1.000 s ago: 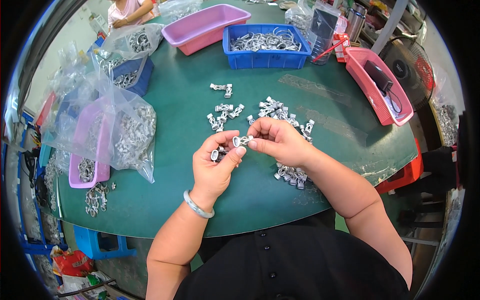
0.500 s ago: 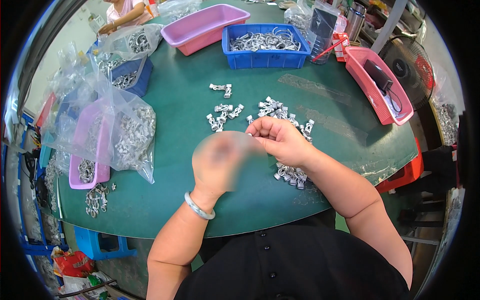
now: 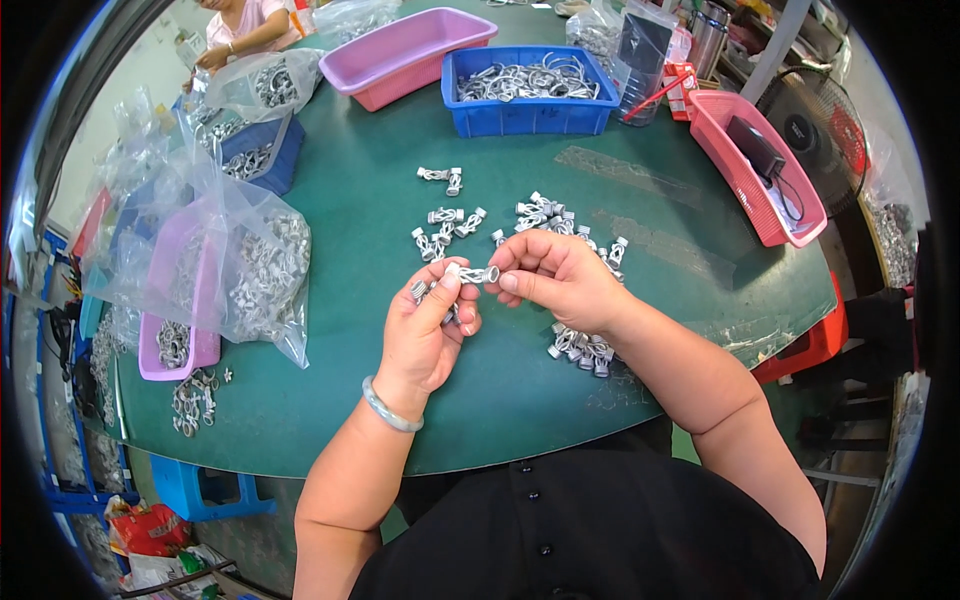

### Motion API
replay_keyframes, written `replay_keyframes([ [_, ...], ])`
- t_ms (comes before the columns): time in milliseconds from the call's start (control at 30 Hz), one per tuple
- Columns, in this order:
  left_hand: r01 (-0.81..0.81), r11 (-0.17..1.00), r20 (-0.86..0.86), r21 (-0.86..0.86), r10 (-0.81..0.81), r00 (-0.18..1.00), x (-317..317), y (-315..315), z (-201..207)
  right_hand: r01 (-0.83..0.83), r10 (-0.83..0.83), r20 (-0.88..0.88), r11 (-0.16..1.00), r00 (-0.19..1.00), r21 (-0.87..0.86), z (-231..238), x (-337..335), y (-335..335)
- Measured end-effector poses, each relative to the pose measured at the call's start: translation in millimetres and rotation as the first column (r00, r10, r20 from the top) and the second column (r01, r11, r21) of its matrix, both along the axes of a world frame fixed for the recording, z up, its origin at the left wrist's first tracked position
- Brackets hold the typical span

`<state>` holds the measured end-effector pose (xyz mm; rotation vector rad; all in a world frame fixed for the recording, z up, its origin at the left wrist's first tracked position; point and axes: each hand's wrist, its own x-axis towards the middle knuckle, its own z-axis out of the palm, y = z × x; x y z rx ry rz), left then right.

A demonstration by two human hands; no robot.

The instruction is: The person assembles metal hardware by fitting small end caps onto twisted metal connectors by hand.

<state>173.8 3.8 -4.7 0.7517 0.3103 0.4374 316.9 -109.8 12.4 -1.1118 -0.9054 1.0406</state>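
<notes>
Between the thumb and fingers of my left hand (image 3: 427, 325) is a small silvery-white looped piece (image 3: 473, 275) with a round cap at its end. More such pieces are tucked in that palm, partly hidden by the fingers. My right hand (image 3: 560, 278) pinches the capped end of the same piece. Just beyond my hands lies a loose pile of similar looped pieces (image 3: 545, 213). Another cluster (image 3: 583, 350) sits below my right wrist, and a few pieces (image 3: 440, 178) lie farther off.
A blue bin (image 3: 530, 121) of metal loops and a pink basket (image 3: 385, 90) stand at the back. Filled plastic bags (image 3: 270, 270) and a purple basket (image 3: 180, 370) occupy the left. Another pink basket (image 3: 735, 180) holds a dark device. A co-worker (image 3: 250, 30) sits far left.
My left hand, blurred before, now shows clearly with the looped piece at its fingertips. My right hand has hardly moved.
</notes>
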Motion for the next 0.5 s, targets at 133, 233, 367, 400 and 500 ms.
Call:
replay_keyframes([
  [133,0.052,0.995,0.006,-0.087,-0.051,0.999,0.0,1.7,-2.9,-0.011,0.011,-0.01,1.0,1.0,0.015,-1.2,-0.8,0.0],
  [233,0.071,0.989,0.01,-0.133,-0.071,0.997,0.6,2.4,-3.2,-0.026,0.027,-0.026,0.999,0.999,0.039,0.2,-1.6,-0.4],
  [367,0.092,0.979,0.018,-0.181,-0.09,0.996,0.5,3.4,-4.4,-0.037,0.038,-0.028,0.998,0.999,0.051,0.9,-1.8,-1.3],
  [400,0.107,0.975,0.032,-0.194,-0.103,0.994,0.4,4.3,-6.3,-0.041,0.042,-0.021,0.997,0.999,0.062,0.6,-2.0,-1.2],
  [500,0.121,0.974,0.054,-0.192,-0.113,0.992,-0.4,5.9,-8.2,-0.057,0.058,-0.015,0.996,0.998,0.074,1.5,-2.3,-0.8],
])
